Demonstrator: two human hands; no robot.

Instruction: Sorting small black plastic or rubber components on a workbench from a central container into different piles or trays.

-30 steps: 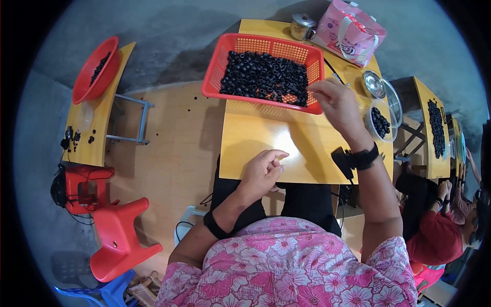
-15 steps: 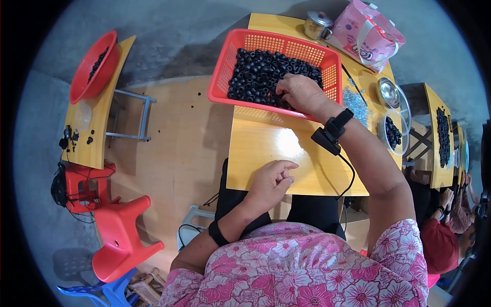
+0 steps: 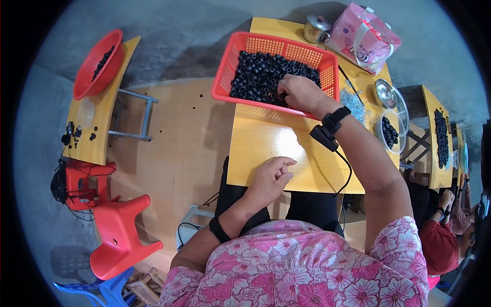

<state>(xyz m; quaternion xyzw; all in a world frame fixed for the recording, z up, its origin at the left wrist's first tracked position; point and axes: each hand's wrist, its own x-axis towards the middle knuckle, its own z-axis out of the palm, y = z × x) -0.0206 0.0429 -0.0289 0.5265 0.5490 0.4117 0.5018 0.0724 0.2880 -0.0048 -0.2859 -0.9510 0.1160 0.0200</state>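
Note:
A red plastic basket (image 3: 327, 84) with lattice sides stands at the far part of the yellow table (image 3: 266, 148). Many small black ring-shaped parts (image 3: 258, 71) fill its bottom. My right hand (image 3: 302, 94) reaches over the near rim into the basket, its fingers curled down and closed among the parts. What the fingertips hold is hidden. My left hand (image 3: 270, 178) hovers at the table's near edge, index finger and thumb apart, the other fingers loosely bent, with nothing seen in it.
Right of the basket lie clear small pieces (image 3: 353, 105), a metal bowl (image 3: 384, 93) and a clear tub (image 3: 381, 134) of black parts. A lidded metal mug (image 3: 317, 29) and a pink bag (image 3: 360, 38) stand behind. Red stools (image 3: 120, 235) are at left; other people sit at far right.
The whole view has shifted slightly. My right hand stays in the basket with its fingers a little lower among the black parts; my left hand has barely moved.

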